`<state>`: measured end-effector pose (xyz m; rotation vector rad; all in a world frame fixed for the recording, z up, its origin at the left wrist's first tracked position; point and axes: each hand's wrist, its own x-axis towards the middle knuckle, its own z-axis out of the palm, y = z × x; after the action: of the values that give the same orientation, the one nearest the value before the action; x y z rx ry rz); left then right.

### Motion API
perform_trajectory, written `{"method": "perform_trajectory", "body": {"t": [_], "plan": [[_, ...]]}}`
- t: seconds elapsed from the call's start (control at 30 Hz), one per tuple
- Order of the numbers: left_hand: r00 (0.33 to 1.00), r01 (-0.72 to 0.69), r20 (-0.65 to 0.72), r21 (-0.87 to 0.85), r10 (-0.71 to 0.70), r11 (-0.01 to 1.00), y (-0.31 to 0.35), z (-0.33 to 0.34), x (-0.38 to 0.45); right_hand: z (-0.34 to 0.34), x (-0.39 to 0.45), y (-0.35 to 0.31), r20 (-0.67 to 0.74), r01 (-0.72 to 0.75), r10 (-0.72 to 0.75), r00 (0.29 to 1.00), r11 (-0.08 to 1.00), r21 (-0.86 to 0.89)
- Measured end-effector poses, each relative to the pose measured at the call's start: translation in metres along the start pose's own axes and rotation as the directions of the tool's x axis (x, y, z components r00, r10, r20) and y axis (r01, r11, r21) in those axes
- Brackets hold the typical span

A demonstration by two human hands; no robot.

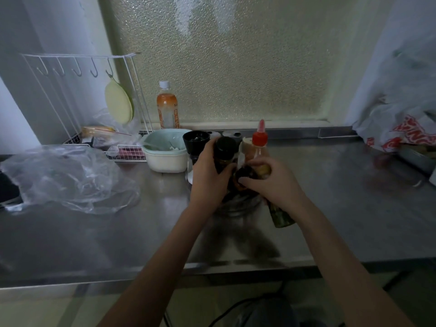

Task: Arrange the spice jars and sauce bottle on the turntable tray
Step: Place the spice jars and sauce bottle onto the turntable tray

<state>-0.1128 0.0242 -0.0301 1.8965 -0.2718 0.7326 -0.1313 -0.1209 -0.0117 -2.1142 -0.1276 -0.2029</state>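
- Left hand [207,175]: grasping black-capped spice jar [224,153]; label unreadable.
- Right hand [273,182]: grasping dark-lidded jar [245,175].
- Red-capped sauce bottle [259,143]: no legible writing.

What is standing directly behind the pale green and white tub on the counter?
Behind the tub stands an orange drink bottle with a white cap, against the frosted window. Its base is hidden by the tub.
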Motion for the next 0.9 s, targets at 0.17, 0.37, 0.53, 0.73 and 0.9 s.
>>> {"method": "perform_trajectory", "body": {"t": [0.17, 0.37, 0.53, 0.73, 0.9], "plan": [[0.999, 0.012, -0.029, -0.003, -0.012, 1.0, -0.003, -0.007, 0.0, 0.001, 0.009, -0.019, -0.009, 0.124, -0.127, 0.992, 0.982, -0.141], [0.999, -0.006, -0.05, -0.026, 0.005, 1.0, -0.009, -0.009, -0.008, 0.006, 0.031, -0.032, 0.014, 0.236, -0.251, 0.968, 0.89, -0.389], [0.997, -0.021, 0.08, 0.031, 0.019, 0.999, -0.014, -0.003, -0.01, 0.021, 0.037, -0.029, -0.014, 0.213, -0.267, 0.964, 0.8, -0.561], [0.995, -0.025, 0.103, 0.328, -0.009, 0.944, -0.021, 0.007, -0.016, 0.025, 0.036, -0.03, -0.069, 0.181, -0.292, 0.954, 0.744, -0.643], [0.998, 0.04, 0.028, 0.439, -0.059, 0.898, -0.013, 0.009, -0.021, 0.02, 0.033, -0.022, -0.009, 0.225, -0.294, 0.956, 0.751, -0.621]]}}
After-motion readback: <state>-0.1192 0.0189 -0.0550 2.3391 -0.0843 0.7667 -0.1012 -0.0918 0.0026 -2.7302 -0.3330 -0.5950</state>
